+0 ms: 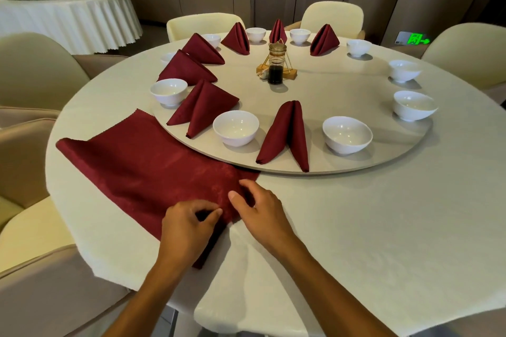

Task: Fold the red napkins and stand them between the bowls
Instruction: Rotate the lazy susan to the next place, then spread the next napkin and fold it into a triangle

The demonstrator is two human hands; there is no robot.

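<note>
A red napkin point(147, 169) lies folded flat on the white tablecloth, near the table's front edge, left of centre. My left hand point(189, 224) pinches its near right corner between thumb and fingers. My right hand point(260, 208) rests curled on the same corner, thumb on the cloth. On the turntable point(356, 166) several folded red napkins stand as tents between white bowls; the nearest tent point(284, 136) stands between two bowls point(236, 127) point(347, 134). Bowls on the right side point(413, 105) have no napkins between them.
A sauce bottle in a gold stand point(276, 66) sits at the turntable's centre. Cream chairs point(32, 68) ring the table. Another clothed round table point(68, 13) stands at the back left. A green exit sign point(414, 39) glows at the right.
</note>
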